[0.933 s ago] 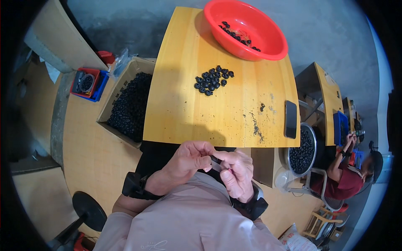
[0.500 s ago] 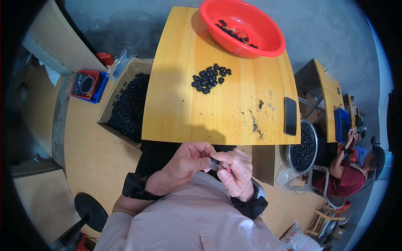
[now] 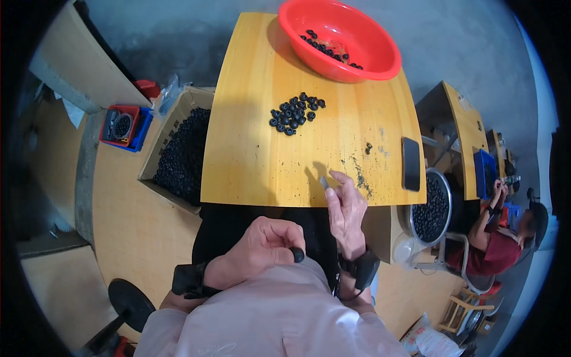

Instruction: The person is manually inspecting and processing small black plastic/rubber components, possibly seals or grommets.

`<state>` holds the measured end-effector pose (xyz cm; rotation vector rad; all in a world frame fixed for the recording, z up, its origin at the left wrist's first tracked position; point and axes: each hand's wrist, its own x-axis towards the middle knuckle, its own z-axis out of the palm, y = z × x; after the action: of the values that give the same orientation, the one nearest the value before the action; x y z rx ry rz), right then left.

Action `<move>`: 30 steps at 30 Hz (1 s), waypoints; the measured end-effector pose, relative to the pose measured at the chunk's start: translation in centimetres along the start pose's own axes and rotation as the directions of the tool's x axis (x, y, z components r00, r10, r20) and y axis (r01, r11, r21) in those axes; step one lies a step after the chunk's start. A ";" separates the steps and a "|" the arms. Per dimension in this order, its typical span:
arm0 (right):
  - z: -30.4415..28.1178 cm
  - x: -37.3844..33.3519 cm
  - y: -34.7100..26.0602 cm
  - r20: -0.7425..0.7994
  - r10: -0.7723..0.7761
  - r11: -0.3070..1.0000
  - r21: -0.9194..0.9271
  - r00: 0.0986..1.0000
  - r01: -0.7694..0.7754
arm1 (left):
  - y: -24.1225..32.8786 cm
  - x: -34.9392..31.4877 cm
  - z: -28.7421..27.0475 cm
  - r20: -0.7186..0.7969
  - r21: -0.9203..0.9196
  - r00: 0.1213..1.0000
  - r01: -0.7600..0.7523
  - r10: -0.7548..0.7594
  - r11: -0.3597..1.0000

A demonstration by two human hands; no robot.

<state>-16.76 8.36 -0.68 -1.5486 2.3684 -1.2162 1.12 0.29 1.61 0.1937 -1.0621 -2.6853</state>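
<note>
Close to my body, my left hand (image 3: 266,243) pinches a small round black part (image 3: 298,254) between thumb and fingers. My right hand (image 3: 347,209) is over the near edge of the wooden table (image 3: 238,160). Between its thumb and fingers sits a small pale knife blade (image 3: 323,182), pointing up and away from me; its handle is hidden in the hand. Further back on the tabletop lies a loose cluster of similar black parts (image 3: 291,116), some showing a hole. Dark crumbs (image 3: 360,172) are scattered beyond my right hand.
A red basin (image 3: 380,56) with several black parts stands at the far edge. A phone (image 3: 410,163) lies at the right edge. Left of the table is a cardboard box (image 3: 156,140) of black parts; to the right, a metal bowl (image 3: 450,193) of them. A co-worker (image 3: 493,253) sits far right.
My hands have parted. The right hand has moved forward and up over the table edge with the blade; the left has come slightly nearer, with the black part now plainly visible.
</note>
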 end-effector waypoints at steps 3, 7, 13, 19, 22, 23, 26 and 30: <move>-0.1 -0.1 -0.1 0.038 0.006 0.997 0.077 0.999 -0.009 | -0.5 0.2 -0.8 -0.041 -0.076 0.999 -0.013 0.010 0.997; 0.0 -1.0 -0.4 0.226 0.202 0.830 0.477 0.953 -0.289 | -0.9 0.4 -1.5 -0.051 -0.136 0.999 -0.017 0.010 0.991; -1.4 -0.5 -4.3 0.409 -0.073 0.455 0.825 0.909 -0.335 | -1.1 0.6 -2.8 -0.057 -0.181 0.998 -0.039 0.029 0.983; 0.7 -0.4 -6.0 0.369 -0.127 0.614 0.758 0.921 -0.219 | -1.1 0.4 -3.3 -0.140 -0.161 0.990 -0.041 0.018 0.986; 1.2 0.7 -5.8 0.409 0.013 0.638 0.699 0.913 -0.322 | 0.9 -0.4 -3.9 -0.258 -0.046 0.966 0.014 -0.026 0.999; 1.5 1.5 -5.4 0.382 0.089 0.677 0.654 0.920 -0.337 | 1.4 -0.7 -4.9 -0.257 -0.047 0.966 0.011 -0.022 0.999; 2.8 4.4 -2.6 0.229 0.223 0.873 0.384 0.947 -0.299 | 2.9 -1.8 -9.1 -0.443 0.165 0.806 -0.358 0.393 0.919; 4.2 8.2 0.0 0.100 0.282 0.959 -0.021 0.954 -0.281 | 3.2 -3.6 -18.7 -0.575 0.215 0.684 -0.404 0.449 0.889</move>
<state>-18.94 -0.62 -0.72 -1.1882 2.4224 -1.0432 9.08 -13.18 -9.67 0.6885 -0.8485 -1.9383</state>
